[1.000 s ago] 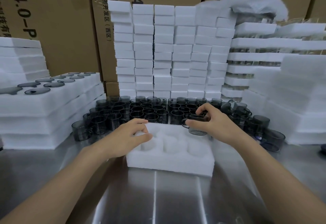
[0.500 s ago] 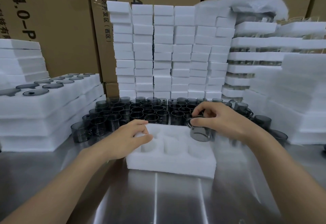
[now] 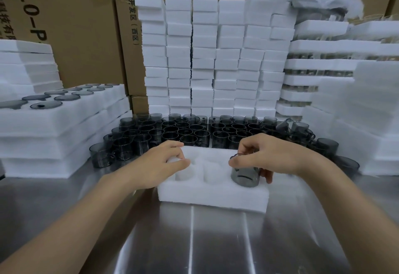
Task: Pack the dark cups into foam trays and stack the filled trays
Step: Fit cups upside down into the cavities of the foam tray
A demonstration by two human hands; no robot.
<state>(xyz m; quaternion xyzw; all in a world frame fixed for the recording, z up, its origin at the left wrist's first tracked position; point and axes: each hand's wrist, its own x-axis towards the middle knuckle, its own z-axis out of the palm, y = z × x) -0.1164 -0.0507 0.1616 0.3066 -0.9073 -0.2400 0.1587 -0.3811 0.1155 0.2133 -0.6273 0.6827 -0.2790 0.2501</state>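
Note:
A white foam tray (image 3: 212, 196) with round pockets lies on the steel table in front of me. My left hand (image 3: 160, 163) grips its far left corner, fingers curled over the edge. My right hand (image 3: 267, 157) pinches a dark smoky cup (image 3: 245, 176) by its rim and holds it tilted at the tray's near right pocket. The other visible pockets hold no cups. Behind the tray stand several rows of dark cups (image 3: 187, 131).
Filled foam trays (image 3: 58, 120) are stacked at the left, with dark cup bases showing in the top one. A wall of foam blocks (image 3: 212, 58) rises behind the cups. More foam stacks (image 3: 356, 105) crowd the right. Cardboard boxes (image 3: 79, 25) stand at the back.
My right hand carried the cup from the far right edge of the tray toward me and lowered it at the near right pocket. My left hand stayed on the tray's corner.

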